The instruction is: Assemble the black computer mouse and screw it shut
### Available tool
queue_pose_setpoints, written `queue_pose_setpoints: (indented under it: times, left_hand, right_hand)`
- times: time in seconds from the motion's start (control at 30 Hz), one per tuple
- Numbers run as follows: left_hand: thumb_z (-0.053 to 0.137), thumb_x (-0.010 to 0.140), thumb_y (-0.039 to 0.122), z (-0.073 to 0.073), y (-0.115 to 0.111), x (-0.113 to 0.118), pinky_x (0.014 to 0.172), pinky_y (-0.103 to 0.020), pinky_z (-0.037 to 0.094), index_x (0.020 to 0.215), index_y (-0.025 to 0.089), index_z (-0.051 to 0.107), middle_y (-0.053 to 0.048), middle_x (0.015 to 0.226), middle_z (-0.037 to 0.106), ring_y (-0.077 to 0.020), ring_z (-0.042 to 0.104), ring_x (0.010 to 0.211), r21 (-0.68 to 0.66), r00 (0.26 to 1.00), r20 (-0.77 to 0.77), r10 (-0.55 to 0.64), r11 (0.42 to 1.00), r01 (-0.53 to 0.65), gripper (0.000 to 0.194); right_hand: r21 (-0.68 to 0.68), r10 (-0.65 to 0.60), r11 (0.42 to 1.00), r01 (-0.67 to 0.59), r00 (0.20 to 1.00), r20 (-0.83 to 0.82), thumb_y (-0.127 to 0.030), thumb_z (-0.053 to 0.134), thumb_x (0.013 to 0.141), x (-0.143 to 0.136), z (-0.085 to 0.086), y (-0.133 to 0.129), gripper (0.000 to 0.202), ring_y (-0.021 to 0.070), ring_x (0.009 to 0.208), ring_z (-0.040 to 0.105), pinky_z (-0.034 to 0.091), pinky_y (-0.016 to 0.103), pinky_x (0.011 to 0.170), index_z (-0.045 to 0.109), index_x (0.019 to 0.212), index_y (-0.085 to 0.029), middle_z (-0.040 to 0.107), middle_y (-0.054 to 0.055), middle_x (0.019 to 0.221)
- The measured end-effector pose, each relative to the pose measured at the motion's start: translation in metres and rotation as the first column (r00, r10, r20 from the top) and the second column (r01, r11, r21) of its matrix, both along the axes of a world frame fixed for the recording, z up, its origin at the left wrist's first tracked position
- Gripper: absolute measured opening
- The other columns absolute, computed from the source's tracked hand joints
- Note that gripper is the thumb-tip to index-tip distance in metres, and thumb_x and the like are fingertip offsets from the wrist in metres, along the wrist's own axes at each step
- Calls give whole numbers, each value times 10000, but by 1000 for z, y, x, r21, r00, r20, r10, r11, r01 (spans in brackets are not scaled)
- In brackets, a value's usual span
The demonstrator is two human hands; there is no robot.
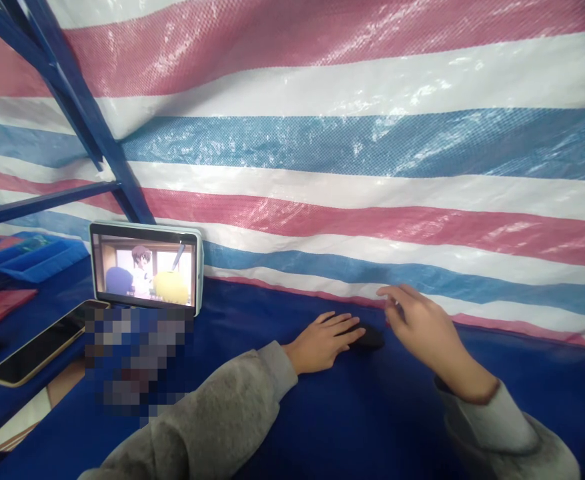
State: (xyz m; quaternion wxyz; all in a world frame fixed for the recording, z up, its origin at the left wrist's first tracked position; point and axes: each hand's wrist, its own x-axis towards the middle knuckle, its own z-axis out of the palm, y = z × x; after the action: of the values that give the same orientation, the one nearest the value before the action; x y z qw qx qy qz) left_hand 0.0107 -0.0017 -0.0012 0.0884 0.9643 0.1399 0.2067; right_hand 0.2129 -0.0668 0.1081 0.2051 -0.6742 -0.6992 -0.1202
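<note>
My left hand (pixel 322 343) lies flat on the dark blue tabletop (pixel 342 420) with its fingers stretched out and a little apart. Its fingertips reach the near side of a small, dark, rounded object (pixel 371 337), whose kind I cannot make out. To the right, my right hand (pixel 422 330) is raised above the tabletop, close to the striped sheet. Its fingers are loosely bent, with a gap between thumb and forefinger, and I see nothing held there. Both arms wear grey sleeves.
A tablet (pixel 145 270) playing a cartoon stands upright at the left, with a phone (pixel 47 343) lying before it. Further left are a blue tray (pixel 47 260) and a red flat item (pixel 2 310). A striped plastic sheet (pixel 347 147) and blue metal bars (pixel 82 110) rise behind.
</note>
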Motion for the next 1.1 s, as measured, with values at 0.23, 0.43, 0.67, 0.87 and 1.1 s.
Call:
queue_pose_setpoints:
  times: [0.23, 0.43, 0.67, 0.87, 1.1]
  left_hand:
    - [442, 995, 209, 1, 0, 0, 1176, -394, 247, 1480, 247, 334, -54, 1540, 364, -187, 322, 1432, 1, 1000, -3, 5, 1000, -5, 498]
    - [446, 993, 210, 1, 0, 0, 1176, -394, 242, 1487, 259, 322, -62, 1535, 373, -192, 330, 1428, -6, 1000, 1, 4, 1000, -4, 511]
    - [443, 994, 210, 1, 0, 0, 1174, -396, 247, 1480, 245, 335, -56, 1539, 366, -190, 327, 1429, 2, 1000, -2, 4, 1000, -4, 499]
    - [437, 997, 211, 1, 0, 0, 1169, -398, 251, 1493, 265, 307, -63, 1537, 370, -195, 326, 1431, -12, 1000, -9, 7, 1000, -7, 515]
    - [445, 995, 208, 3, 0, 0, 1166, -404, 260, 1490, 261, 314, -60, 1540, 363, -200, 337, 1425, -12, 1000, -11, 7, 1000, -7, 515]
  right_hand:
    - [12, 22, 1000, -22, 1000, -1, -174, 440, 845, 0, 0, 0, 300, 159, 604, 618, 429, 294, 578, 643, 1062, -221, 686, 47, 969]
    - [9, 10, 1000, -9, 999, -35, -220, 427, 879, -1, 0, 0, 272, 182, 649, 639, 439, 300, 590, 643, 1044, -218, 697, 46, 931]
    - [-16, 9, 1000, -11, 996, -93, -245, 437, 888, 0, 0, 1, 282, 193, 674, 651, 456, 313, 635, 634, 1085, -207, 708, 48, 913]
    - [16, -10, 1000, 10, 999, -40, -160, 462, 809, -1, 0, 0, 322, 195, 702, 655, 439, 296, 593, 638, 1073, -219, 695, 43, 940]
    - [43, -11, 999, 12, 1000, -17, -168, 455, 823, -1, 0, 0, 304, 188, 679, 643, 421, 286, 574, 634, 1063, -221, 698, 46, 927]
